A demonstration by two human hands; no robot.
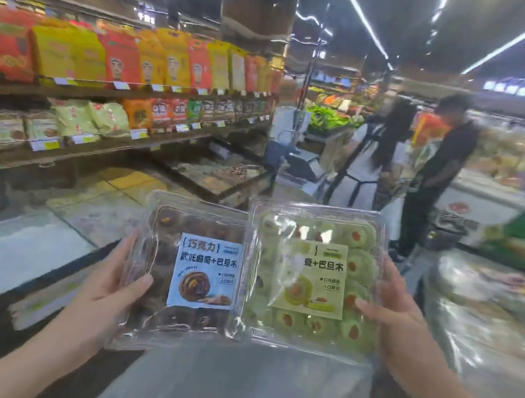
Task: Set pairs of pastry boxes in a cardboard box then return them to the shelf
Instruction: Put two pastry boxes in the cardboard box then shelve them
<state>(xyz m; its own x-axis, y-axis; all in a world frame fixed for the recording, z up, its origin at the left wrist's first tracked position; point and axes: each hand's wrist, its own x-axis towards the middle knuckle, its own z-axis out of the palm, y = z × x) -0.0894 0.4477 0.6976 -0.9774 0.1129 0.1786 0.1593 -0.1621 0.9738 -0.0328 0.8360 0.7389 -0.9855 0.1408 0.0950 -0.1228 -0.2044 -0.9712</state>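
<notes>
Left hand grips brown box, right hand green box, edges touching | supermarket aisle, shelves left | labels: 巧克力, 巴旦木

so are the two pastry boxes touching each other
Touching: in the head view the green pastry box overlaps the inner edge of the chocolate pastry box, no gap between.

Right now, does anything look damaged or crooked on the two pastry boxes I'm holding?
Nothing looks damaged. The chocolate pastry box in the left hand tilts a little, and the green pastry box in the right hand overlaps its edge. Both lids look closed.
</notes>
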